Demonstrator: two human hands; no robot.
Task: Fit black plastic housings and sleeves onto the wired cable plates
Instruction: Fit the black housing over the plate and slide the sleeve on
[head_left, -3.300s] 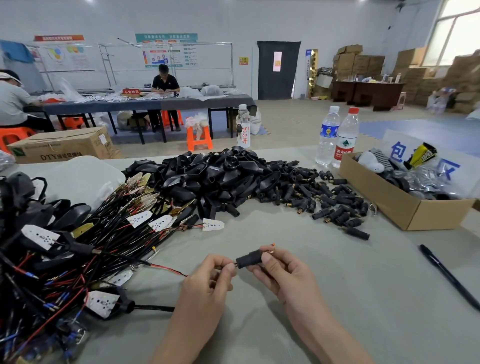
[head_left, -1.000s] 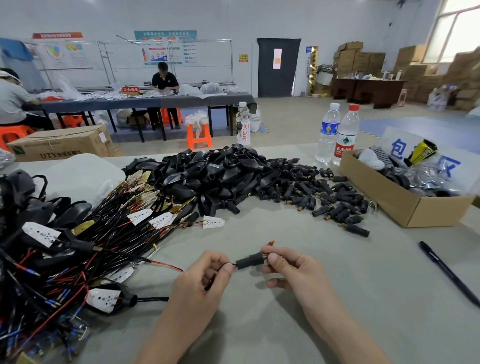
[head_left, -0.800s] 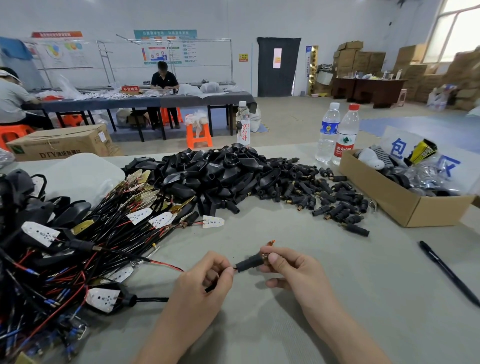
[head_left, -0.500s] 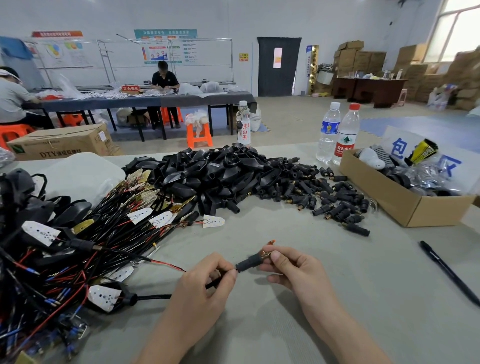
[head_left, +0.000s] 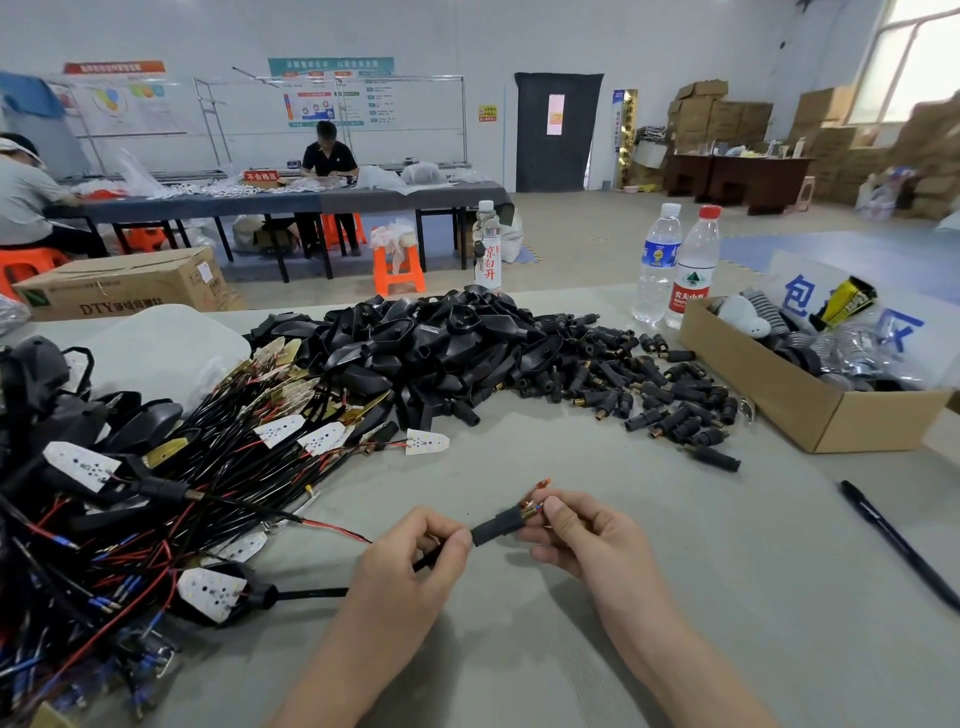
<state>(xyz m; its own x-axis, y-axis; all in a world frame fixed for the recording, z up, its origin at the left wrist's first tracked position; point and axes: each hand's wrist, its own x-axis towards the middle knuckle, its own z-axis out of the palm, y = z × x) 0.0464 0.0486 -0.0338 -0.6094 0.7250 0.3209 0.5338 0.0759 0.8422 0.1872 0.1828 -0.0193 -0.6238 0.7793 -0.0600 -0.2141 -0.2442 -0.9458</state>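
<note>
I see a short black sleeve (head_left: 497, 526) at lower centre of the frame, held just above the table (head_left: 675, 545) between my two hands. My left hand (head_left: 410, 566) pinches the black cable (head_left: 427, 561) right at the sleeve's lower-left end, thumb and forefinger closed on it. My right hand (head_left: 582, 535) grips the sleeve's upper-right end, fingertips closed around it where coppery wire ends (head_left: 535, 499) poke out. Left of my hands lies a tangle of wired cable plates (head_left: 208, 467), filling the left side. Above, mid-frame, sits a heap of black housings (head_left: 441, 343), with loose sleeves (head_left: 649, 395) spread to its right. A cardboard box (head_left: 795, 395) stands at the right edge, a black pen (head_left: 898, 545) below it.
</note>
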